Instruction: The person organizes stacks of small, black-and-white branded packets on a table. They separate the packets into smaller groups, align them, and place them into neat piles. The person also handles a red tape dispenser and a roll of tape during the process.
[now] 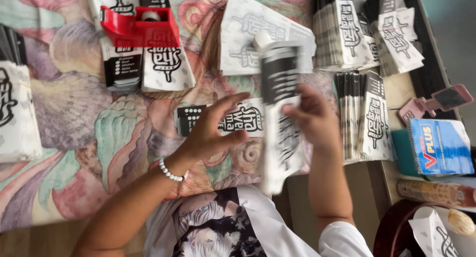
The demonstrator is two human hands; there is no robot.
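From the head camera, the work looks to be somewhere in its middle: finished-looking black-and-white printed paper sleeves stand in tight upright rows (342, 31) at the top right and in a second row (364, 115) just beside the right forearm, while flat, unfolded printed sheets (248, 33) lie in a loose pile at the top centre and more flat pieces (163, 63) sit under a red tape dispenser (141, 26) at the top left, so I judge a good share done and a fair pile left. The right hand (315, 118) is closed around the middle of one long printed sleeve (280, 123), which stands nearly upright and is blurred; its top end rises well above the fingers and its lower end hangs below them toward the person's shirt. The left hand (213, 130) is spread, fingers apart, holding nothing, its fingertips just beside the sleeve's left edge; whether they touch it I cannot tell through the blur. Under that hand lies another flat printed piece (233, 118) on the shell-patterned tablecloth (74, 118). A blue packet (441, 148) rests at the far right, well apart from both hands.
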